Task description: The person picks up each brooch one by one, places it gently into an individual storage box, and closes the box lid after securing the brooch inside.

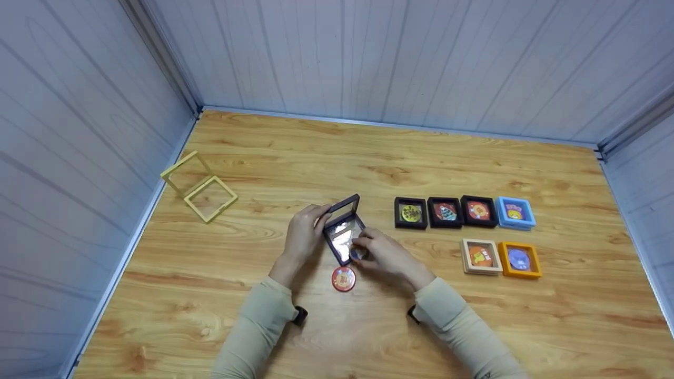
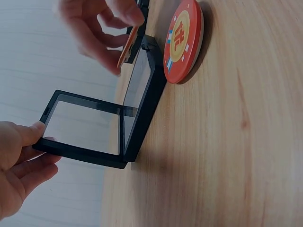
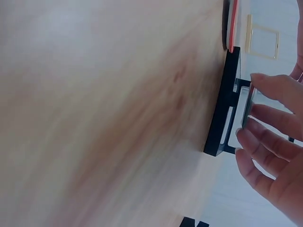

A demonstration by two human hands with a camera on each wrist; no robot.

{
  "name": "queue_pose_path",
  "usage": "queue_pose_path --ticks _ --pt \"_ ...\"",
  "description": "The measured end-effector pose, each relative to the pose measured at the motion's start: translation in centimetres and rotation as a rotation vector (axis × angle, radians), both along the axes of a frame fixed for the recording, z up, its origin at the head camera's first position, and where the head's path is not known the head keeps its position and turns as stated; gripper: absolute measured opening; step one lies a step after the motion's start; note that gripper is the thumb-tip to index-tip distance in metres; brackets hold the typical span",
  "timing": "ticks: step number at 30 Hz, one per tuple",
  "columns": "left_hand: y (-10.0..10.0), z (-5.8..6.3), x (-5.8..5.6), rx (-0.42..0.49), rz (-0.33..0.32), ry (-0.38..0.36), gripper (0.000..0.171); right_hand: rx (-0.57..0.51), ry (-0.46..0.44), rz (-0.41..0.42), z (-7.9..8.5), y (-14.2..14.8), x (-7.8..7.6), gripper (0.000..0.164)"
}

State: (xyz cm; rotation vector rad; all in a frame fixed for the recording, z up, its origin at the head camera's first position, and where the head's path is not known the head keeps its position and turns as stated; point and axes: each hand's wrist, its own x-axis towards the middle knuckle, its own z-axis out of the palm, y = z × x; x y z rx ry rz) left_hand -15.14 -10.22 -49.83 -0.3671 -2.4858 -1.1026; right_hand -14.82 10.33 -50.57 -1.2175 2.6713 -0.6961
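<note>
A black display frame (image 1: 331,243) stands hinged open on the table, with clear film in both halves. My left hand (image 2: 21,165) pinches the free edge of its raised half (image 2: 85,159) between thumb and fingers. Above the flat half, my right hand (image 1: 382,252) holds a thin round badge (image 2: 127,49) by its edge, tilted nearly on its side in the left wrist view. The badge's face is mostly hidden by the fingers. Just in front of the frame, a red round badge (image 1: 344,279) with a gold centre lies face up on the wood.
A yellow frame (image 1: 210,199) stands open at the left. At the right are closed frames with badges inside: several black ones (image 1: 445,212), a light blue one (image 1: 516,213), a cream one (image 1: 481,257) and an orange one (image 1: 519,260). White walls (image 1: 368,63) border the table.
</note>
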Motion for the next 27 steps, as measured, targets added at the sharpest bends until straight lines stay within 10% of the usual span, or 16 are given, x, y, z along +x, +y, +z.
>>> queue_pose_path --ticks 27 --pt "0.1 -0.1 0.1 -0.001 0.005 0.006 0.019 0.034 -0.002 -0.069 -1.0 -2.7 -2.5 0.031"
